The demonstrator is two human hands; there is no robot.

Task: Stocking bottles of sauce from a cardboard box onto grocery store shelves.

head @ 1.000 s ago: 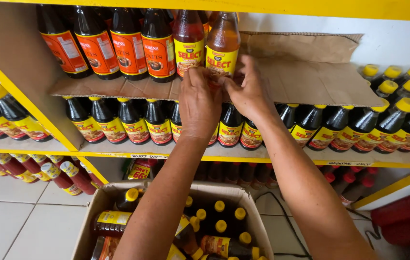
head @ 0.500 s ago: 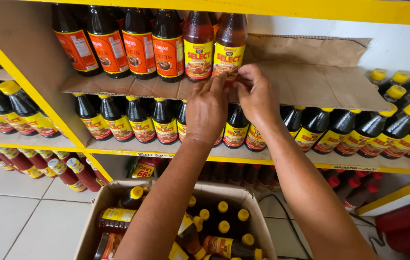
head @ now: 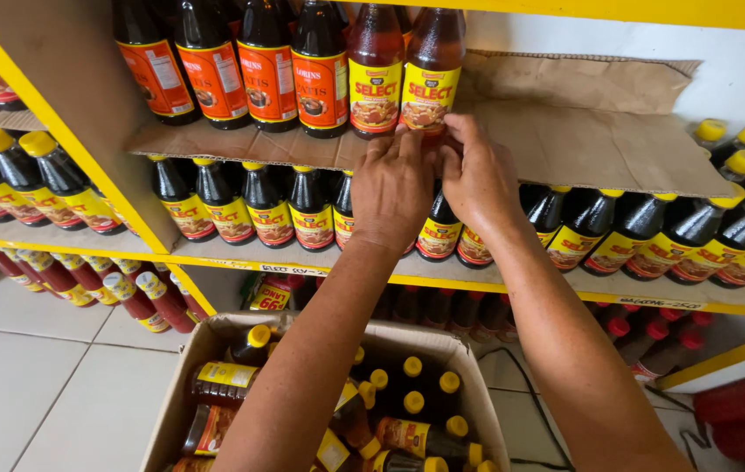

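Both my hands reach up to the cardboard sheet (head: 599, 140) that lines the upper shelf. My left hand (head: 392, 188) and my right hand (head: 474, 175) meet at the base of a brown sauce bottle with a yellow label (head: 432, 65), fingertips touching it at the cardboard's front edge. A second bottle of the same kind (head: 375, 70) stands just left of it. Dark bottles with orange-red labels (head: 267, 65) fill the shelf further left. Whether either hand truly grips the bottle is hidden by the fingers.
An open cardboard box (head: 215, 350) of yellow-capped bottles sits below my arms on the tiled floor (head: 14, 367). Rows of dark yellow-capped bottles (head: 696, 236) fill the middle shelf. Red-capped bottles (head: 119, 293) lie on the lowest shelf. Yellow shelf frames (head: 66, 140) run diagonally at left.
My view has shifted slightly, with the shelf sliding right in the frame. Both hands stay at the base of the yellow-labelled bottles, fingers drawn closer together.
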